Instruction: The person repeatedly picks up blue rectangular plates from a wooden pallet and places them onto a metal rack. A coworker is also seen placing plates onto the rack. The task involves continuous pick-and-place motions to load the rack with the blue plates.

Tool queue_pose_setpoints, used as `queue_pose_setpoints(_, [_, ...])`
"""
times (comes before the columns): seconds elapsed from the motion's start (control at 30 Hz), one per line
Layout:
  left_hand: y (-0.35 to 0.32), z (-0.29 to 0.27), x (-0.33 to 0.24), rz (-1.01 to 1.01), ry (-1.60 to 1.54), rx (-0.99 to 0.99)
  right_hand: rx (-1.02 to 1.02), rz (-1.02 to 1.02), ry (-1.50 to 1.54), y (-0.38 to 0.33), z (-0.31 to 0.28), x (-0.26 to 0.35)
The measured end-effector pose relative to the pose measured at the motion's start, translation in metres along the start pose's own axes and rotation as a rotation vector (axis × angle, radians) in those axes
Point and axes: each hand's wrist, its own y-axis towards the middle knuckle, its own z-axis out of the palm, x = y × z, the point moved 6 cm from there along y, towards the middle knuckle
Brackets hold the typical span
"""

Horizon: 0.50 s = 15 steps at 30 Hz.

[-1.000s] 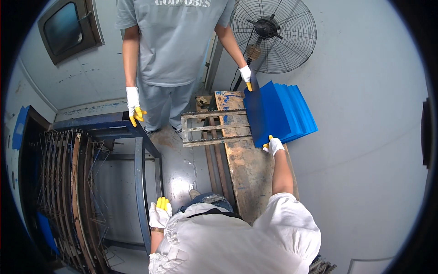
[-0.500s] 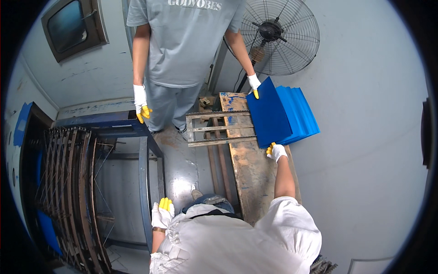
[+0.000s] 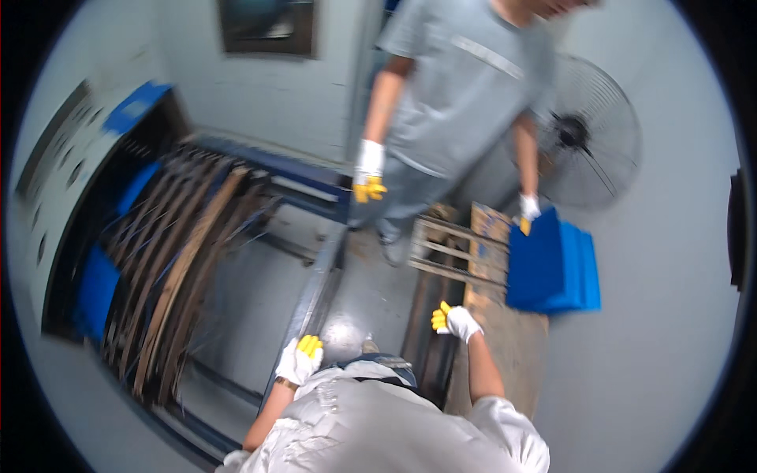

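The stack of flat blue plastic panels (image 3: pixel 552 272) stood on edge at the right, on a worn wooden board (image 3: pixel 505 347) laid on the floor, with a co-worker's gloved hand (image 3: pixel 527 211) resting at its upper left corner. The person's right hand (image 3: pixel 456 322), in a white glove with yellow fingertips, hung loosely open and empty just left of the stack, apart from it. The left hand (image 3: pixel 300 359), gloved the same way, was also empty, half-curled beside a blue steel frame rail (image 3: pixel 315 292). The step looked like handling of the panels between two people; the next move would probably call for the right hand to reach across to the stack's lower edge. A small wooden pallet (image 3: pixel 449 252) lay by the stack. Left stood a rack of long wooden slats (image 3: pixel 177 268). The floor (image 3: pixel 371 292) was glossy grey concrete, the walls pale, with a large pedestal fan (image 3: pixel 587 142) behind.
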Motion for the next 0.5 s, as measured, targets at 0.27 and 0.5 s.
queue_pose_setpoints(0.27, [-0.041,-0.050,-0.044,0.150,-0.208,0.092,0.670,0.021,-0.352,0.028,0.280,0.010])
queue_pose_setpoints(0.5, [-0.091,-0.109,-0.086,0.902,1.245,-0.170,0.918,0.028,-0.586,-0.003,0.440,-0.013])
